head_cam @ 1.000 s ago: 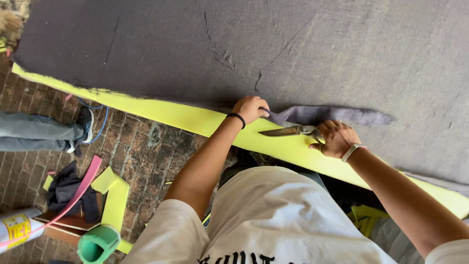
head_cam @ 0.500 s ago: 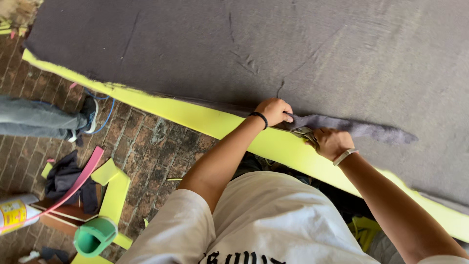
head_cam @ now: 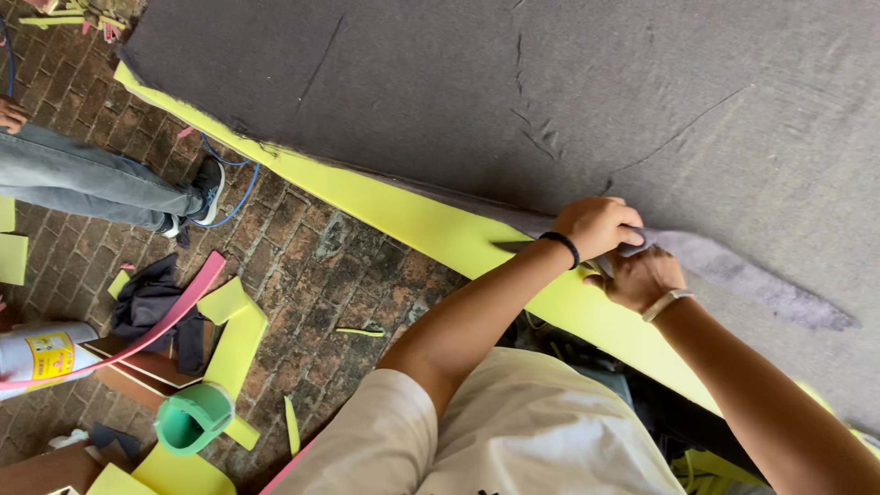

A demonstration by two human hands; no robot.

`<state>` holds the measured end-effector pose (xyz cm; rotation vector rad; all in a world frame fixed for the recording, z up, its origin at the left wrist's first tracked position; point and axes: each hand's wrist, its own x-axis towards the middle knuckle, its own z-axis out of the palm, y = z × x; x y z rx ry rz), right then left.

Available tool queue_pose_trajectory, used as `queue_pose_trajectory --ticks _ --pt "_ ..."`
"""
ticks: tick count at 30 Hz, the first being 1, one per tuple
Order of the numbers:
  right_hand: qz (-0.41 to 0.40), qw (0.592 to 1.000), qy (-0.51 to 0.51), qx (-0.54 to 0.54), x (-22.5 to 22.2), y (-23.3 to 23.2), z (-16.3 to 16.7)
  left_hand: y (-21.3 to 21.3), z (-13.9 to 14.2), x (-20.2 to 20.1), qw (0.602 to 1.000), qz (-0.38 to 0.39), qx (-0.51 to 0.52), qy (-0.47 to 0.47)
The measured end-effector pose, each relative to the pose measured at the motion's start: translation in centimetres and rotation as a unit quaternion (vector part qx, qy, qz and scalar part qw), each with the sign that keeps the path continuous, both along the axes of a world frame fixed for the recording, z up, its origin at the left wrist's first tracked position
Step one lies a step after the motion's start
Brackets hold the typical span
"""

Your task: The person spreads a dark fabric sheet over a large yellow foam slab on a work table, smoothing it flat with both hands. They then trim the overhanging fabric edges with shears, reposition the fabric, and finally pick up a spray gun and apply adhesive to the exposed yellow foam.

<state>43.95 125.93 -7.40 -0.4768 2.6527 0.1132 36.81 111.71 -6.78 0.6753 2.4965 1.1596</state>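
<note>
Left hand, black band on the wrist, is curled closed, pinching the edge of the grey felt sheet where a loose grey felt strip peels away to the right. Right hand, pale bracelet on the wrist, sits just near of the left hand, touching it, fingers curled around something mostly hidden under the left hand; cannot tell what it grips or how tightly. A dark pointed tip lies on the yellow foam band just left of the left wrist, likely a blade, unclear. Felt sheet covers the far and right part of the view, yellow foam showing along its near edge. On the brick floor to the left: another person's jeans leg and dark shoe, yellow foam scraps, a pink strip, a green tape roll, a white can.
</note>
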Motion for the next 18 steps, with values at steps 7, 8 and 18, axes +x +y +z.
queue_pose_trajectory --ticks 7,8,18 --pt "0.125 0.953 0.275 -0.043 -2.0 -3.7 -2.8 -0.1 0.8 -1.2 1.0 0.003 0.012 -0.028" --pt "0.086 0.971 0.224 0.006 -2.4 -4.6 -3.2 0.0 0.9 -1.5 0.999 0.007 0.02 -0.026" --pt "0.023 0.994 0.081 0.069 -7.1 -11.7 -2.9 -0.9 4.2 -4.5 0.998 0.055 0.029 0.005"
